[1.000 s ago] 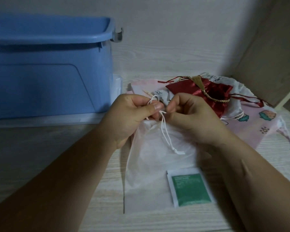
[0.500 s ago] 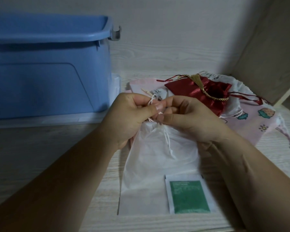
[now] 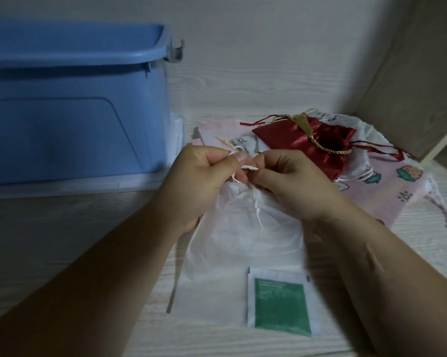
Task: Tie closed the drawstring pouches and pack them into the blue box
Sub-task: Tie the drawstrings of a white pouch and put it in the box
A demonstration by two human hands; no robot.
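Head view: the sheer white fabric drawstring pouch (image 3: 243, 240) lies flat on the pale wood counter (image 3: 62, 228), gathered neck right under both hands, tall blue plastic box (image 3: 75, 112) off to the left. The left hand (image 3: 204, 179) has its fingers (image 3: 239, 158) pinched on a loop of the thin white cord (image 3: 249, 167), and the right hand (image 3: 294, 184) pinches the strand just beside it, hands nearly touching. I reckon it's featherlight, floppy and slippery, so grab the cord close to the neck, not the cloth.

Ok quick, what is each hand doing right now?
Left hand: closed, pinching the white drawstring of the sheer white pouch.
Right hand: closed, pinching the same drawstring.
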